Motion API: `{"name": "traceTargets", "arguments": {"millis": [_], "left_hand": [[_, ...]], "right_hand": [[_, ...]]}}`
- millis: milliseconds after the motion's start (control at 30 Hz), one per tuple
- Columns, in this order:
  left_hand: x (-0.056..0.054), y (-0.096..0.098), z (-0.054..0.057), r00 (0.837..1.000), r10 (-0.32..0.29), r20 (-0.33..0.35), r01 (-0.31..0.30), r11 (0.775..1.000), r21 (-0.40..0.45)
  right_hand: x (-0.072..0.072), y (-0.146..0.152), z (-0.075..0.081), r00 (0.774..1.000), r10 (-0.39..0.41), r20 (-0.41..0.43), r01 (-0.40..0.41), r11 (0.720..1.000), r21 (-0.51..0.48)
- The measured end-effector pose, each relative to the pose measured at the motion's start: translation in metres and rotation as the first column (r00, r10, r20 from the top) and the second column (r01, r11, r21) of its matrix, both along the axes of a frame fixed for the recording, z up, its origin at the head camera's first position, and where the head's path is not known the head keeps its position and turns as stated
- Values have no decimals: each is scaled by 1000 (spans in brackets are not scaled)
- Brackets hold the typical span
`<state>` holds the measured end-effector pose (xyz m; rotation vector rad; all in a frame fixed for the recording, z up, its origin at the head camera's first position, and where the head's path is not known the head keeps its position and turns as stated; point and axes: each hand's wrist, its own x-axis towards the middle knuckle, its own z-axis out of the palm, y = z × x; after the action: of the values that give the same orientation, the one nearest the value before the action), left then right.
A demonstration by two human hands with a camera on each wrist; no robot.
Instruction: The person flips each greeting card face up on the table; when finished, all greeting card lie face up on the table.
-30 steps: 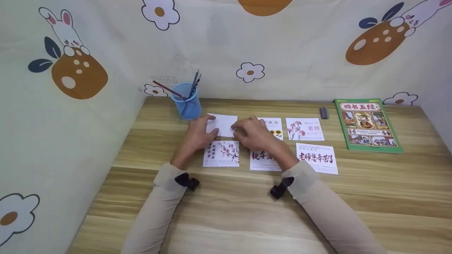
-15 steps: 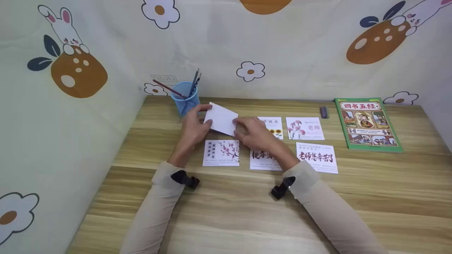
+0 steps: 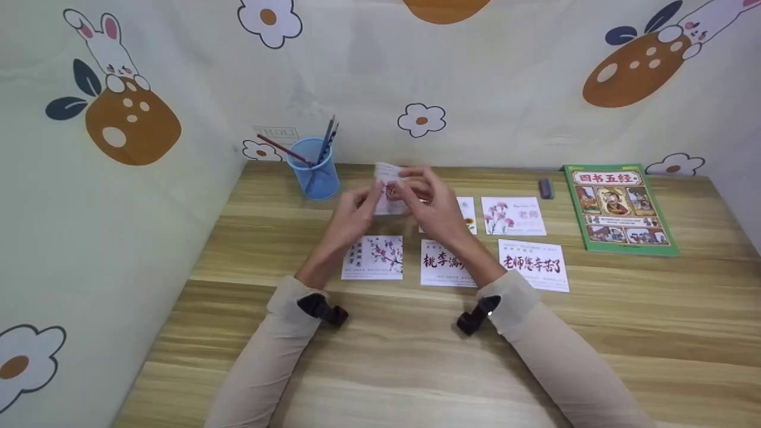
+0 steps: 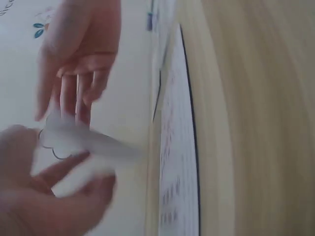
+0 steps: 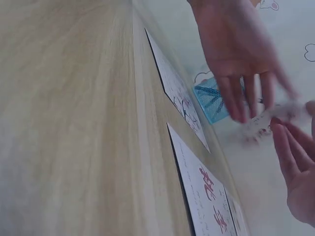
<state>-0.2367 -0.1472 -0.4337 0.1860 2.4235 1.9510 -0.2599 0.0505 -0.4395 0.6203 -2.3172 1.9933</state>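
A square greeting card (image 3: 385, 172) with dark red print is held off the wooden table, roughly upright, between both hands. My left hand (image 3: 352, 215) pinches its left side, thumb on the printed face. On the other side my right hand (image 3: 439, 209) pinches it with thumb and fingers; parts of the card are hidden behind them. In the left wrist view the card (image 4: 93, 140) is blurred. Below the hands lie a plum-blossom card (image 3: 383, 261) and a card with red characters (image 3: 440, 267), partly under the right forearm. A sunflower card (image 3: 467, 217) is partly covered by the right hand.
A blue mesh pen cup (image 3: 318, 181) with several pencils stands behind the left hand. To the right lie a carnation card (image 3: 512, 219), another red-lettered card (image 3: 532, 267), a purple-grey eraser (image 3: 546, 189) and a green-bordered book (image 3: 621, 208). A patterned curtain (image 3: 505, 89) backs the table.
The card, blank side showing and flat on the table earlier, has been lifted, moved slightly right and turned so print shows. Both hands have risen with it and drawn closer together.
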Motion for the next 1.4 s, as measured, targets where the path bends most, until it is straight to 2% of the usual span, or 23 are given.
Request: {"name": "traceTargets", "arguments": {"millis": [33, 100, 167, 233, 433, 500, 633, 733, 867, 967, 1067, 1167, 1233, 1300, 1400], "left_hand": [[0, 2, 0, 1000, -23, 14, 22, 995, 92], [0, 3, 0, 997, -62, 48, 48, 968, 247], [0, 3, -2, 995, -81, 61, 58, 951, 305], [0, 2, -5, 995, -62, 77, 37, 956, 292], [-1, -2, -6, 993, -60, 100, 25, 946, 324], [-1, -5, -6, 993, -75, 91, 44, 950, 308], [0, -10, -6, 987, -149, 53, 129, 954, 270], [-1, -12, -7, 984, -180, 12, 172, 956, 238], [-2, -12, -7, 980, -195, -38, 198, 964, 180], [-1, -12, -7, 976, -212, -42, 216, 964, 155], [-2, -14, -6, 982, -188, -23, 189, 972, 143], [-3, -17, -6, 991, -136, 12, 133, 981, 144], [-3, -19, -5, 994, -105, 22, 101, 984, 144], [-4, -20, -5, 997, -80, 22, 76, 985, 156], [-6, -22, -5, 999, -36, 22, 31, 980, 198]], "right_hand": [[0, -1, 0, 999, 16, -32, -15, 1000, 12], [1, -2, 0, 995, 40, -94, -35, 998, 47], [0, -2, -1, 990, 36, -133, -25, 996, 90], [-1, 0, -2, 988, 25, -152, -3, 990, 138], [-5, 6, -5, 983, -35, -179, 86, 956, 282], [-6, 7, -5, 982, -34, -187, 96, 938, 334], [-5, 8, -4, 982, -30, -185, 105, 908, 406], [-5, 7, -3, 988, -58, -144, 107, 923, 368], [-3, 6, -2, 997, -69, -26, 73, 957, 281], [-3, 6, -1, 996, -78, 50, 62, 962, 266], [-4, 7, 0, 988, -147, 44, 128, 950, 285], [-5, 11, 1, 972, -235, -17, 230, 927, 298], [-6, 14, 2, 964, -260, -60, 266, 922, 280], [-8, 16, 1, 965, -248, -81, 260, 933, 248], [-9, 17, 1, 978, -189, -86, 203, 959, 198]]}}
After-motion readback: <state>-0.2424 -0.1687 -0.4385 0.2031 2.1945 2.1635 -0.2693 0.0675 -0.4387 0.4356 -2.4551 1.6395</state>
